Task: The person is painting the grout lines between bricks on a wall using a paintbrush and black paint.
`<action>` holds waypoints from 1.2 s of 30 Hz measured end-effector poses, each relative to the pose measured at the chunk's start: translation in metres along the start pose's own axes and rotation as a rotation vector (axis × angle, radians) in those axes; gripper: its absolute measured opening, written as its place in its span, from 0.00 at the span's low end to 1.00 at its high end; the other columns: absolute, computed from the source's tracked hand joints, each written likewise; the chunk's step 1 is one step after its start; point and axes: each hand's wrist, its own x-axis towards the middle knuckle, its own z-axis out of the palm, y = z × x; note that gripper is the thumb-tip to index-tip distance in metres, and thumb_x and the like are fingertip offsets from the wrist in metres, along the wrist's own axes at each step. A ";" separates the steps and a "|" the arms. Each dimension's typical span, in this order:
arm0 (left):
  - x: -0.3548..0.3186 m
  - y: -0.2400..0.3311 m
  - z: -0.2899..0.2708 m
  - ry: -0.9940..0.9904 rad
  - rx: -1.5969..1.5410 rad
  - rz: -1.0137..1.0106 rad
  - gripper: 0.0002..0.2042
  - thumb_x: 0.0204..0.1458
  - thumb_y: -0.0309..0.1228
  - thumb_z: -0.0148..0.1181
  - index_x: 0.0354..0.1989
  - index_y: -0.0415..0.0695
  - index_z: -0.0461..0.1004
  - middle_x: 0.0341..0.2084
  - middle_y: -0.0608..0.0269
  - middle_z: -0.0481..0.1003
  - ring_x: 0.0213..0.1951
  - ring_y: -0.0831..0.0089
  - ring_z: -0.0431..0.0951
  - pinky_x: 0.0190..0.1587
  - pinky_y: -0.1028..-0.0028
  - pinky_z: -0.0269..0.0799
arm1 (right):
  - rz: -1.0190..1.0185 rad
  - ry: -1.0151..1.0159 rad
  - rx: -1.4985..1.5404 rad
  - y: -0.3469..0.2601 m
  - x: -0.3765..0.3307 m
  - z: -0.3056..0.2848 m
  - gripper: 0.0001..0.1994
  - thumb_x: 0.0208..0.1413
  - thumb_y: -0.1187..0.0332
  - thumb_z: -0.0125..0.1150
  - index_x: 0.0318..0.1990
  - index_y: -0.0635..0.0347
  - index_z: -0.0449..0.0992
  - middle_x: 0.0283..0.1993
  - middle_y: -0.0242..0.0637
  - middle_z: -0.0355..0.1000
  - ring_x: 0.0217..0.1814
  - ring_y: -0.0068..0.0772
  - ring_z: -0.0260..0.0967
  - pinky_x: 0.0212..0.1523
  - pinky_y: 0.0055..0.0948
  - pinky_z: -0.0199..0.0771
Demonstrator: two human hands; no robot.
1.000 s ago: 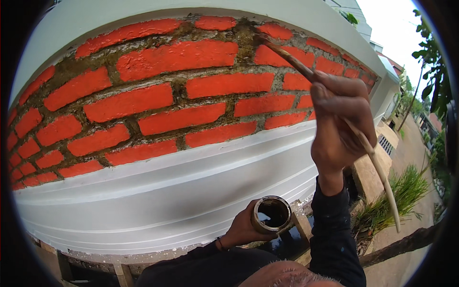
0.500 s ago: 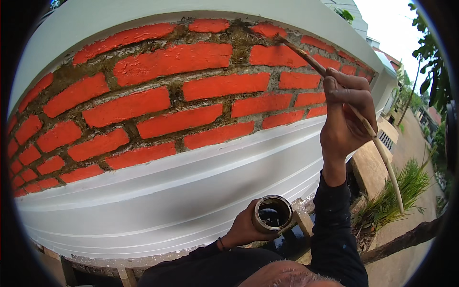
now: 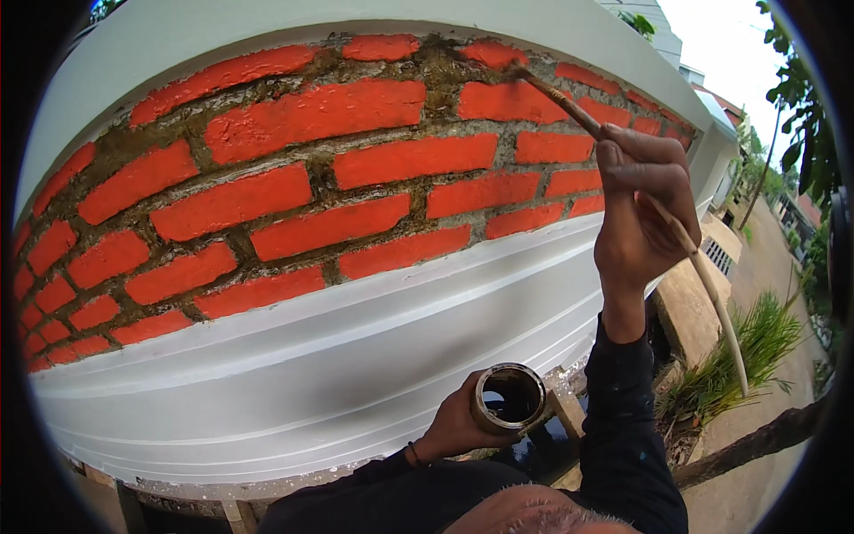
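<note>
My right hand is raised, its fingers pinched round a long thin paintbrush with a pale, bent handle trailing down behind the hand. The dark bristles meet the wall in the upper joint between orange-red bricks. Low in the middle, my left hand grips a round open can with a smeared rim and dark liquid inside. Mortar joints towards the left look dark, wet and brownish; those farther right are pale grey.
A white ledge runs below the bricks, and a pale frame curves above them. Right of my arm are a grassy plant, a dark branch and a path. Dark water shows beneath the can.
The brush tip has shifted very slightly along the upper joint, and the whole view has moved a little. Both hands keep their holds.
</note>
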 end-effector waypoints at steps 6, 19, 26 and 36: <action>0.001 0.003 0.001 0.012 -0.036 -0.004 0.51 0.37 0.44 0.87 0.70 0.42 0.64 0.60 0.54 0.76 0.62 0.62 0.77 0.66 0.64 0.71 | 0.051 -0.115 -0.059 -0.005 -0.003 -0.005 0.09 0.60 0.86 0.66 0.32 0.63 0.76 0.44 0.46 0.81 0.51 0.37 0.82 0.54 0.33 0.85; 0.000 -0.001 0.005 0.043 -0.007 -0.030 0.51 0.36 0.44 0.87 0.70 0.43 0.64 0.59 0.54 0.77 0.61 0.61 0.78 0.65 0.63 0.73 | -0.099 -0.191 0.050 -0.028 0.007 0.024 0.10 0.55 0.89 0.68 0.30 0.64 0.75 0.42 0.51 0.80 0.47 0.43 0.83 0.49 0.39 0.86; 0.000 0.002 -0.001 0.046 0.020 -0.024 0.52 0.35 0.43 0.87 0.70 0.43 0.63 0.60 0.54 0.76 0.62 0.61 0.77 0.66 0.63 0.72 | 0.013 -0.138 0.141 -0.031 -0.009 0.021 0.11 0.43 0.91 0.69 0.27 0.64 0.80 0.39 0.47 0.80 0.40 0.41 0.82 0.37 0.32 0.85; -0.005 -0.010 0.005 0.003 -0.007 -0.022 0.52 0.36 0.45 0.87 0.70 0.43 0.63 0.60 0.54 0.76 0.62 0.60 0.77 0.66 0.62 0.72 | 0.059 -0.319 0.067 -0.047 -0.011 0.027 0.11 0.43 0.91 0.67 0.25 0.62 0.79 0.38 0.48 0.79 0.42 0.42 0.83 0.40 0.34 0.87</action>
